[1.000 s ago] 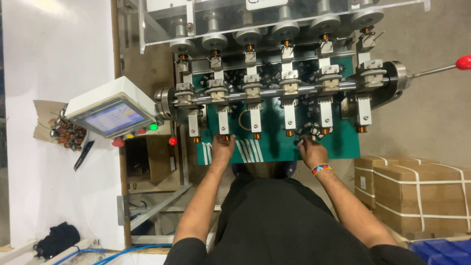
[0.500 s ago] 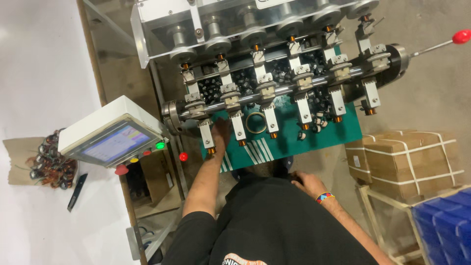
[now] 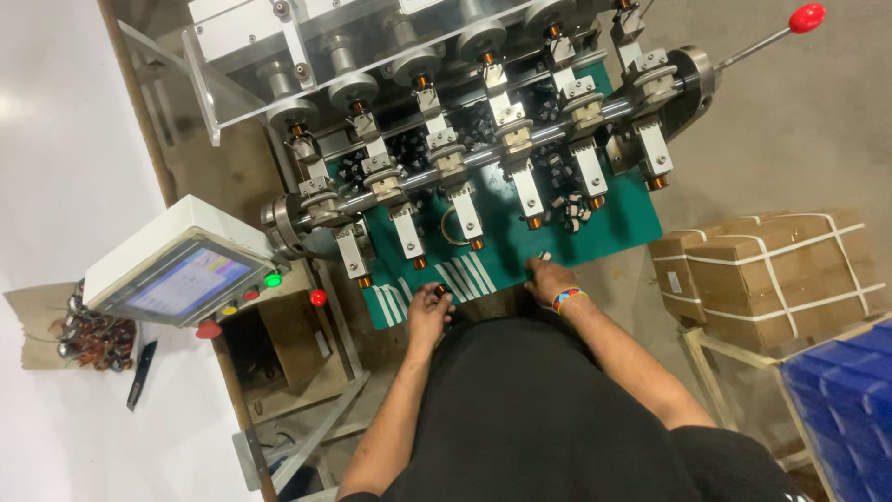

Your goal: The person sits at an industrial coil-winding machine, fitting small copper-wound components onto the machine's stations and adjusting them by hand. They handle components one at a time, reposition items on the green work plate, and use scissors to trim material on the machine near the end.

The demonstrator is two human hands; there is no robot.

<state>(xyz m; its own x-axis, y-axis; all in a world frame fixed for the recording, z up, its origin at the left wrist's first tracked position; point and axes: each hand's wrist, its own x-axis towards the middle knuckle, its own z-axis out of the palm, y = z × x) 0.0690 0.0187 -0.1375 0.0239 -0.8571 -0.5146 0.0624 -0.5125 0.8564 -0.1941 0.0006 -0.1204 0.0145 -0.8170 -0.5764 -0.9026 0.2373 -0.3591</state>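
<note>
A: Far left, what's there?

B: Pale floor, a torn brown paper sheet (image 3: 37, 321) with a heap of copper-wound coils (image 3: 88, 336) on it, a dark pen-like tool (image 3: 141, 374) just beside. Then a tilted control box (image 3: 172, 265) with a lit screen; green, yellow and red buttons along its lower edge.

A: And the middle?

B: Winding machine (image 3: 483, 139), a steel shaft with five hanging spindles, over a green mat (image 3: 613, 218) on the tabletop. Small dark bobbins (image 3: 562, 209) lie loose on the mat under the spindles; white stripes mark its near edge.

A: Hands?

B: Left hand (image 3: 429, 311) at the mat's near edge, fingers curled around a small copper-wound coil (image 3: 439, 291). Right hand (image 3: 550, 279) rests palm down on the mat edge, fingers bent, touching a small pale part (image 3: 544, 256); cannot tell whether it grips it. Beaded band on that wrist.

A: Right side?

B: Lever with a red knob (image 3: 806, 17) sticks out from the machine. Below, strapped cardboard boxes (image 3: 771, 274) on a frame, a blue crate (image 3: 841, 390) near them. Grey concrete floor.
</note>
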